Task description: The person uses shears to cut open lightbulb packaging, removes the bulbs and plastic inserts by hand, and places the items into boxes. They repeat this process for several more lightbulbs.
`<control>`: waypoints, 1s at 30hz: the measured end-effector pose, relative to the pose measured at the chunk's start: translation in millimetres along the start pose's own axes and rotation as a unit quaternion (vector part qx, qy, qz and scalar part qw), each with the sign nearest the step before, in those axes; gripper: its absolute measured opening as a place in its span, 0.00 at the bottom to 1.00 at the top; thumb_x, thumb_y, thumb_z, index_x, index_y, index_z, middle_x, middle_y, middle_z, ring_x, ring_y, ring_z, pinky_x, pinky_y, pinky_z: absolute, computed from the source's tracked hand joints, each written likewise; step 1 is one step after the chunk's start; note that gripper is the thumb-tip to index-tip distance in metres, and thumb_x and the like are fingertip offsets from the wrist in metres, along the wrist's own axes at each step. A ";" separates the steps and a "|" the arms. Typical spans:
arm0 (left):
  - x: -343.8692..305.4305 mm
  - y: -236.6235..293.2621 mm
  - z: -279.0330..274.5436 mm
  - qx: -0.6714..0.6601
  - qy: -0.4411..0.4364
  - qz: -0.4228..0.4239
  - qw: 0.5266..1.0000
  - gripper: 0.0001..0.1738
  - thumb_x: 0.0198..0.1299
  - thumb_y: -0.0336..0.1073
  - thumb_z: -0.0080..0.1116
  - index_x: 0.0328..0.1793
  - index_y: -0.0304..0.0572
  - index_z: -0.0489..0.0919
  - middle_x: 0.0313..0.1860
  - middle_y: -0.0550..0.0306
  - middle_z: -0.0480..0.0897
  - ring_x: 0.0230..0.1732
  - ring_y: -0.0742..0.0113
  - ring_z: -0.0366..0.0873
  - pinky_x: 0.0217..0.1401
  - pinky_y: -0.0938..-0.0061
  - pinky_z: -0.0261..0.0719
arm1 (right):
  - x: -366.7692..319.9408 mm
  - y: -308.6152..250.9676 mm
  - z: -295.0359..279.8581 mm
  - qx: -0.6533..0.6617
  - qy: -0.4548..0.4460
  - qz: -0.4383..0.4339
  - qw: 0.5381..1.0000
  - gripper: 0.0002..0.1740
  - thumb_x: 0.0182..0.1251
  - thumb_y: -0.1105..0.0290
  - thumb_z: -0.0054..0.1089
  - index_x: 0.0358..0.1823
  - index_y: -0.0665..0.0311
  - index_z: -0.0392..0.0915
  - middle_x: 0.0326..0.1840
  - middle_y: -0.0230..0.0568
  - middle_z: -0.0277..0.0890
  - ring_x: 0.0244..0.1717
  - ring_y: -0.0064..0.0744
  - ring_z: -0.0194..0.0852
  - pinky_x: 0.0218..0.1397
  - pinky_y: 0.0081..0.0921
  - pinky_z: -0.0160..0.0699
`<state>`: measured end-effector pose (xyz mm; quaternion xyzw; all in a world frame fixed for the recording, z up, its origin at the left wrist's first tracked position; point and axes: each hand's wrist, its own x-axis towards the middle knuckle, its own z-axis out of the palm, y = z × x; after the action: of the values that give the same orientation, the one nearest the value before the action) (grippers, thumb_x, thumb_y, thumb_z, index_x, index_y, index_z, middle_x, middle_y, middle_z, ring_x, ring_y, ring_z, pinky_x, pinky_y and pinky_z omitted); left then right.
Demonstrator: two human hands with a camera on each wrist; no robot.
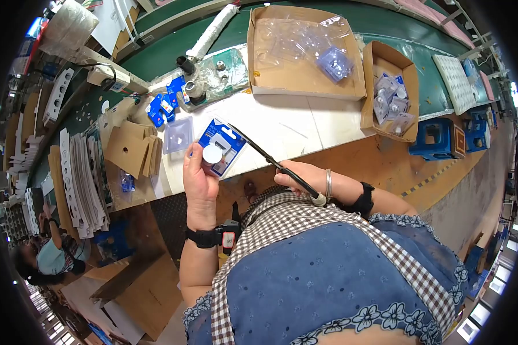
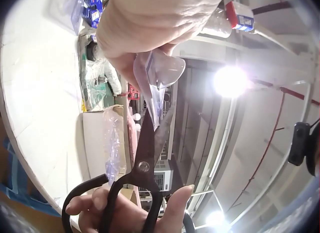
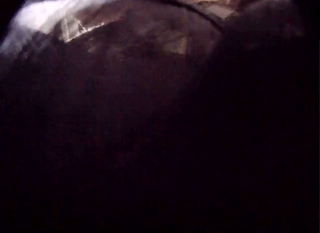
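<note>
In the head view my left hand (image 1: 200, 179) grips a clear blister pack with a blue card (image 1: 233, 144) and a round white-fronted item (image 1: 212, 154) in it. My right hand (image 1: 304, 174) holds a pair of black-handled scissors (image 1: 258, 148), their blades reaching to the pack's right edge. Seen from the left wrist, the scissors (image 2: 145, 167) stand with blades slightly parted, tips at the clear plastic (image 2: 156, 100) below the left hand (image 2: 155, 22). Fingers of the right hand (image 2: 127, 208) are through the handle loops. The right wrist view is almost wholly dark.
An empty clear plastic shell (image 1: 178, 135) and blue cards (image 1: 160, 108) lie left of the pack on the white bench top (image 1: 305, 123). Behind stand a large cardboard tray (image 1: 270, 86) with clear plastic and a smaller box (image 1: 406, 135) of packed items. Cardboard pieces (image 1: 128, 148) are stacked at left.
</note>
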<state>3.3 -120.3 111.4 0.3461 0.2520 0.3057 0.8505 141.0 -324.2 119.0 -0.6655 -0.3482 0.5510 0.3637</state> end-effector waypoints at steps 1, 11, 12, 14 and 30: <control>0.0 0.6 0.6 -0.001 0.000 0.000 1.000 0.09 0.64 0.38 0.49 0.47 0.44 0.72 0.41 0.59 0.80 0.40 0.67 0.79 0.38 0.72 0.80 | 1.5 1.0 0.2 0.000 0.000 0.000 1.000 0.34 0.60 0.35 0.43 0.28 0.66 0.66 0.18 0.36 0.64 0.18 0.24 0.66 0.19 0.22 0.66; 4.4 0.8 -5.6 0.025 0.013 0.003 1.000 0.08 0.64 0.36 0.48 0.45 0.42 0.74 0.38 0.59 0.80 0.38 0.68 0.79 0.37 0.73 0.80 | 4.0 -3.1 10.0 -0.015 0.038 0.002 0.999 0.36 0.57 0.32 0.43 0.24 0.64 0.70 0.14 0.33 0.65 0.20 0.25 0.66 0.26 0.24 0.67; 4.9 -0.8 -7.4 0.024 0.012 0.001 1.000 0.09 0.64 0.36 0.48 0.45 0.41 0.74 0.38 0.58 0.80 0.38 0.68 0.79 0.36 0.72 0.80 | 4.8 0.2 12.5 0.002 0.041 0.021 0.999 0.36 0.57 0.32 0.44 0.24 0.63 0.70 0.14 0.32 0.64 0.20 0.24 0.66 0.26 0.23 0.67; 5.8 -0.4 -7.5 0.018 0.020 -0.005 1.000 0.09 0.64 0.35 0.47 0.45 0.41 0.74 0.38 0.58 0.80 0.37 0.68 0.79 0.36 0.72 0.80 | 6.2 2.3 12.7 0.000 0.039 0.013 0.999 0.35 0.57 0.33 0.44 0.24 0.63 0.71 0.14 0.31 0.64 0.19 0.24 0.66 0.24 0.23 0.66; 3.0 2.9 0.9 0.031 0.023 -0.024 0.999 0.08 0.64 0.36 0.48 0.44 0.41 0.74 0.35 0.58 0.80 0.33 0.68 0.78 0.31 0.73 0.77 | 15.5 -14.5 10.5 -0.028 0.044 0.020 0.998 0.35 0.61 0.36 0.39 0.27 0.66 0.73 0.16 0.34 0.68 0.15 0.24 0.68 0.20 0.22 0.69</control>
<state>4.9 -117.0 113.5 0.3591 0.2889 0.2855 0.8403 132.1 -302.5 122.9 -0.7060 -0.3334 0.5185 0.3488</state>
